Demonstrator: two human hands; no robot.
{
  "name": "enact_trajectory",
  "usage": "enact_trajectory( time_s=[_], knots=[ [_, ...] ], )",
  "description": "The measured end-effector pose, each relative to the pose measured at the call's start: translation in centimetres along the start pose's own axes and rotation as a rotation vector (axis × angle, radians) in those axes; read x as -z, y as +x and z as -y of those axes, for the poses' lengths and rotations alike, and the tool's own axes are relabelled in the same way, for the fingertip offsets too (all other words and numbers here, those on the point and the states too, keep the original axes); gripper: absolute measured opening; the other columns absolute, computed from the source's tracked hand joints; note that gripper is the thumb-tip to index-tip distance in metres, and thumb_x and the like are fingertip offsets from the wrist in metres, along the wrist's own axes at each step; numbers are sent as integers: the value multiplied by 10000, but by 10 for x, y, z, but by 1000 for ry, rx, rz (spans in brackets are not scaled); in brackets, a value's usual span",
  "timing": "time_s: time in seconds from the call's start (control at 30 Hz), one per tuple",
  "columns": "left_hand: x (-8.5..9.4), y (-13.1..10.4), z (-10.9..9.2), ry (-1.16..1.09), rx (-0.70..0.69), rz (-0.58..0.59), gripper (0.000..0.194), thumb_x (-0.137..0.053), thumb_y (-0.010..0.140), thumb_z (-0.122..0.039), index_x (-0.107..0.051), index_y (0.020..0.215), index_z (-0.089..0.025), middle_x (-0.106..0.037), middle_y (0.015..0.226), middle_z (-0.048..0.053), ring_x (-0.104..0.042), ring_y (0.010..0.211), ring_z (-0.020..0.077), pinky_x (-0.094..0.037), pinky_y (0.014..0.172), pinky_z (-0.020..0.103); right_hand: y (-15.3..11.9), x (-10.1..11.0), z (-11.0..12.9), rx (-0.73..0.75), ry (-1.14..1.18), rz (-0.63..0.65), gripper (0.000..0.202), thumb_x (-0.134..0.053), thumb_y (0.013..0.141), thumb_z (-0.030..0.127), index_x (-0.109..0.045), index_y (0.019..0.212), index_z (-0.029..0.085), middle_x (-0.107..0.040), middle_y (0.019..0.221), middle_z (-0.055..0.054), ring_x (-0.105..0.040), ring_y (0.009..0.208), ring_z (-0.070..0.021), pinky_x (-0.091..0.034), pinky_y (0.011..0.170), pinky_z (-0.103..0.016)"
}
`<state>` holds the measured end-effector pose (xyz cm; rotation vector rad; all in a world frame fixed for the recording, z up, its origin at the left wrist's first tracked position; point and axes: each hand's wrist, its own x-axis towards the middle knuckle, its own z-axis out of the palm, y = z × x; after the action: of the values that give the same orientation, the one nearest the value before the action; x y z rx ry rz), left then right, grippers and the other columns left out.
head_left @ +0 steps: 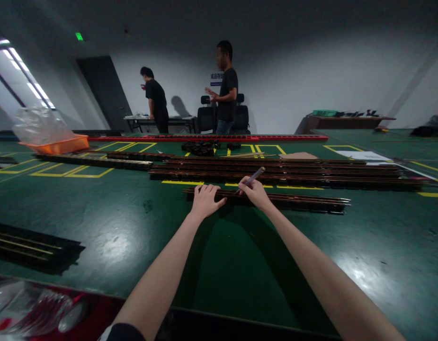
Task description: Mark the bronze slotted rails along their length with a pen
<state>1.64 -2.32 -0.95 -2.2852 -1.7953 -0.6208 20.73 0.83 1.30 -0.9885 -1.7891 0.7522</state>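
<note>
The two forearms come in from the bottom edge, a dark sleeve (124, 333) on the left one. At lower left, a clear bag (30, 303) lies beyond the near edge of the green counter (133, 227). The strip (304, 202), long and dark with thin bright rods along it, lies crosswise on the counter in front of the person, just short of a wider stack (275, 170) of similar pieces.

The left hand (206, 201) rests over the strip near its left end, its grip spread, fingers across the top and thumb reaching right. The right hand (254, 192) pinches a slim tool (256, 174) between thumb and fingers, slanted with its upper end to the right and its point down at the strip. In this dim light I cannot tell whether the point touches a rod or the gap beside one.

To do this well, the left palm should press evenly so the strip neither rolls nor slides, its thumb clear of the point. A low pinch on the tool gives finer control; short, light strokes are safer than force, since a slip could scratch a rod.
</note>
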Motion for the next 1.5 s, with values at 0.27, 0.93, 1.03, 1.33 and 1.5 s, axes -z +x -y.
enact_trajectory(
  time_s=[0.27, 0.93, 1.03, 1.33, 1.5],
  knots=[
    [-2, 0, 0, 25, 9, -11, 519, -394, 864, -616, -594, 1119, -210, -645, 1145, 99, -537, 1071, 289, -315, 977, 480, 1, 0, -1, -7, -3, 7, 141, -516, 790, 297, -525, 682, 205, -585, 554, 12, -600, 590, -175, -460, 655, -308],
    [-2, 1, -4, 36, 11, -13, 493, -397, 885, -563, -596, 1114, -175, -647, 1126, 111, -546, 1055, 289, -329, 972, 482, -1, 0, -1, -10, 17, -9, 159, -512, 786, 328, -531, 688, 204, -574, 551, 14, -594, 586, -172, -461, 661, -314],
    [-2, 1, -4, 44, 12, -29, 462, -425, 880, -540, -599, 1106, -178, -649, 1118, 106, -544, 1053, 289, -333, 967, 478, 0, -1, -2, 7, 20, -14, 168, -511, 785, 338, -530, 687, 203, -574, 541, 15, -592, 574, -172, -460, 660, -317],
    [-1, 0, -4, 29, 20, -22, 396, -442, 884, -475, -594, 1101, -180, -643, 1140, 109, -538, 1090, 283, -314, 996, 481, -1, -1, 2, 3, -6, -15, 177, -520, 789, 342, -541, 686, 200, -595, 556, 0, -604, 594, -178, -463, 662, -320],
    [-2, 0, -4, 15, 37, -21, 366, -468, 871, -438, -591, 1091, -172, -643, 1133, 109, -538, 1094, 277, -309, 1008, 477, -1, -2, 2, -4, 4, -11, 171, -527, 783, 333, -549, 683, 196, -607, 568, -5, -608, 600, -176, -465, 666, -320]
  ],
)
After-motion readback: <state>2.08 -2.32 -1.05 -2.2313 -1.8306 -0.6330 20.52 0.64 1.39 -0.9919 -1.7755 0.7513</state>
